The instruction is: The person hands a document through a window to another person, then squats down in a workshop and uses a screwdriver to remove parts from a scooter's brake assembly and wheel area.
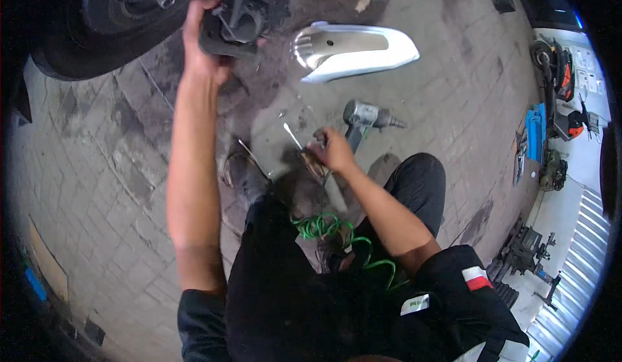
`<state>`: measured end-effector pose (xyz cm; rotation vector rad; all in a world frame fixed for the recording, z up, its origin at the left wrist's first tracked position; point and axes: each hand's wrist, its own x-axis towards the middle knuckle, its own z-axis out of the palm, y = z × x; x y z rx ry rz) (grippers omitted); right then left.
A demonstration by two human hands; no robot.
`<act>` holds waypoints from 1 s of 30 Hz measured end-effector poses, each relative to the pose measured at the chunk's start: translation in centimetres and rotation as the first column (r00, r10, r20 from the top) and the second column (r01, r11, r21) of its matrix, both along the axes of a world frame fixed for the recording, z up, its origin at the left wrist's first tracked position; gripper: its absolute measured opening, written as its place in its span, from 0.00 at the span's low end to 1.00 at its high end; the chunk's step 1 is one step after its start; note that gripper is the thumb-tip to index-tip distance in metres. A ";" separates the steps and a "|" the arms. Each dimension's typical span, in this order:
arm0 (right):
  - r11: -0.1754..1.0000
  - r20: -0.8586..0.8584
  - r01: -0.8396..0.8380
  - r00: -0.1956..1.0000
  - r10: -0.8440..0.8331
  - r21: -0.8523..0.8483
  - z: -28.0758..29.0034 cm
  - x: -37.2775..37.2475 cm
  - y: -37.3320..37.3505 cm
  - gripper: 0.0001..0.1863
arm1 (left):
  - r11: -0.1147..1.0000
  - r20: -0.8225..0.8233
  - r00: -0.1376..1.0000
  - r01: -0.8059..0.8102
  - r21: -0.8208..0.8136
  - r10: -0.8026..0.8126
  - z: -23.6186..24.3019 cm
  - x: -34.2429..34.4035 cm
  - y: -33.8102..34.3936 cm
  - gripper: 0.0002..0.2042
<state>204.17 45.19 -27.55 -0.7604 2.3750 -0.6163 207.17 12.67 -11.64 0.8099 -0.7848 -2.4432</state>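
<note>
Up at the left, beside the wheel, my left hand grips a dark, chunky block-like part with rounded hollows, fingers round its left edge. My right hand is low over the floor between my knees, its fingers curled; what is in them, a small dark thing perhaps, I cannot make out. Right by its fingertips a slim shiny metal rod-like tool points up and left. Just beyond that hand lies a grey pistol-shaped impact wrench with a socket on its nose, its handle partly behind my hand.
A large black-tyred wheel fills the upper left. On the paved floor rests a white and silver cover. A coiled green air hose runs between my legs. Another thin rod tool lies by my left boot. Equipment lines the right wall.
</note>
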 end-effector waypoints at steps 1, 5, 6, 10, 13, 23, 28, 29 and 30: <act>1.000 -0.002 0.012 1.000 -0.012 -0.002 0.2 -1.1 -0.9 0.18 | 0.998 0.030 0.999 0.016 -0.066 -0.015 0.2 0.6 -0.8 0.20; 0.999 -0.025 -0.013 1.000 0.014 0.044 -1.3 -5.8 -2.1 0.14 | 0.970 0.082 0.976 0.209 -0.122 -0.200 0.2 2.9 -3.1 0.19; 0.996 -0.046 -0.077 0.996 0.079 0.036 -1.6 -6.8 -2.4 0.14 | 0.961 0.074 0.968 0.246 -0.123 -0.239 0.4 3.2 -3.5 0.17; 0.958 -0.035 -0.285 0.958 0.283 -0.038 -1.6 -5.7 -4.6 0.15 | 0.967 0.084 0.977 0.206 -0.148 -0.196 0.6 4.0 -3.7 0.19; 0.858 -0.112 -0.493 0.870 0.481 -0.145 -2.3 -1.4 -6.0 0.16 | 0.932 -0.019 0.934 0.354 -0.070 -0.357 0.1 3.5 -3.8 0.21; 0.805 0.066 -0.545 0.835 0.546 0.235 -3.2 8.7 -10.3 0.07 | 0.995 -0.056 0.996 0.080 0.062 -0.076 -0.6 1.2 -0.7 0.21; 0.781 -0.188 -0.600 0.758 0.624 0.173 -5.8 8.6 -9.1 0.12 | 1.000 0.004 1.000 -0.014 0.004 0.014 0.6 -0.6 1.1 0.26; 0.776 -0.228 -0.611 0.742 0.630 0.157 -5.5 8.1 -9.2 0.13 | 0.998 0.039 0.997 -0.063 -0.012 0.064 0.8 -0.8 1.2 0.26; 0.789 -0.194 -0.601 0.765 0.614 0.127 -5.2 7.5 -9.1 0.14 | 0.999 0.017 0.999 -0.029 -0.018 0.029 0.9 -1.1 1.1 0.22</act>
